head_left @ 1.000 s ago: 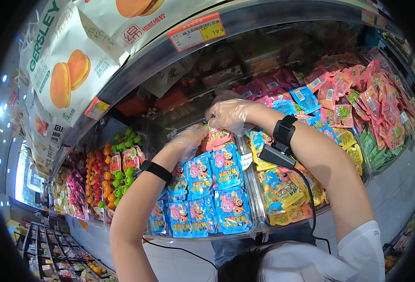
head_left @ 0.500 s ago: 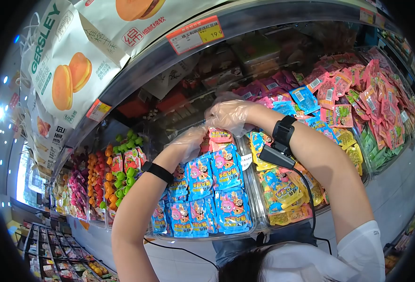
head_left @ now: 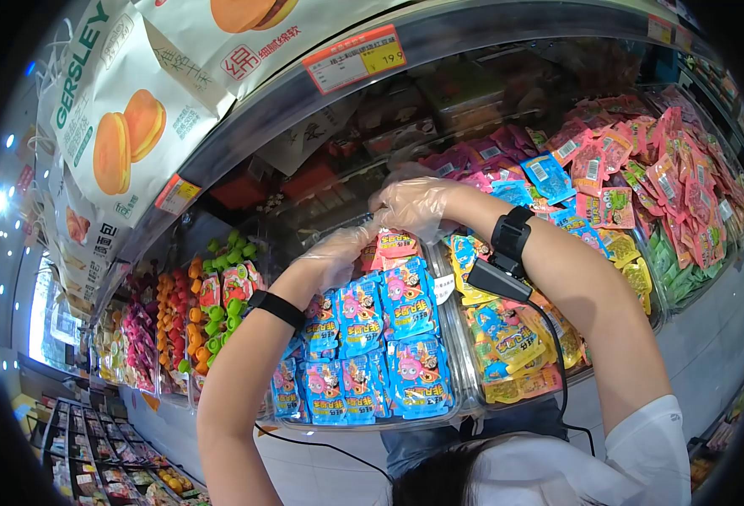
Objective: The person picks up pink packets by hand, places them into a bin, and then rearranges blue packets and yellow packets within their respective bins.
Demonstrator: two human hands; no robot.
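Both hands wear clear plastic gloves and meet over the back of a clear bin [head_left: 454, 371]. My left hand [head_left: 338, 255] is bent inward at the left, its fingers drawn together beside the red and pink packets [head_left: 397, 245]. Just above those packets, my right hand [head_left: 416, 205] curls its fingers close to the left fingertips. Whatever lies between the fingers is hidden by the gloves and hands. In front of them, blue snack packets [head_left: 410, 308] with a pink cartoon figure stand in rows, filling the front of the bin.
Yellow and blue packets [head_left: 507, 341] fill the neighbouring bin under my right forearm. Farther right are heaped pink packets [head_left: 675, 181]; green and orange items [head_left: 235, 316] stand left. A shelf edge with a price tag [head_left: 355, 59] and white bread bags [head_left: 119, 126] overhangs the bins.
My left hand has shifted slightly right and up, toward my right hand. The right hand has barely moved, and the packets look the same.
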